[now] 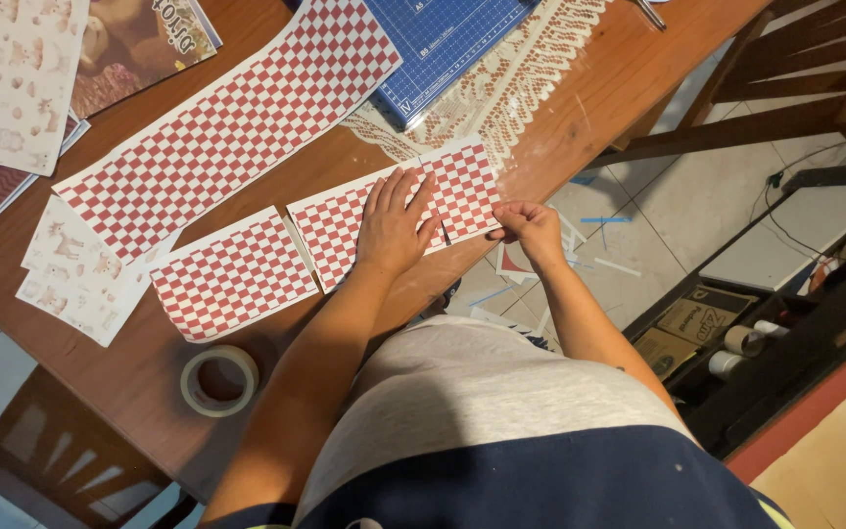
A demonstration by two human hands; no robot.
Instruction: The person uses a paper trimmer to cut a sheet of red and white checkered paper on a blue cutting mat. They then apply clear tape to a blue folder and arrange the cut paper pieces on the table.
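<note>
Brown wood makes up the table (560, 127), and pale floor tiles are seen past its edge. The left hand (394, 223) is laid flat, fingers spread, on a strip of red and white checked paper (340, 227) near the table's edge. The right hand (529, 225) is pinched shut on the right corner of the small checked piece (462, 186) just beside that strip. Another checked piece (232, 276) is found to the left, and a long checked sheet (237, 122) is laid behind it. A roll of tape (219, 380) is set near the front edge. Sheets with little bear pictures (75, 269) are spread at the left. A blue cutting mat (443, 44) is laid on white lace (521, 83) at the back. Paper scraps (589, 245) are scattered on the floor, and a wooden chair (795, 88) is placed at the right.
</note>
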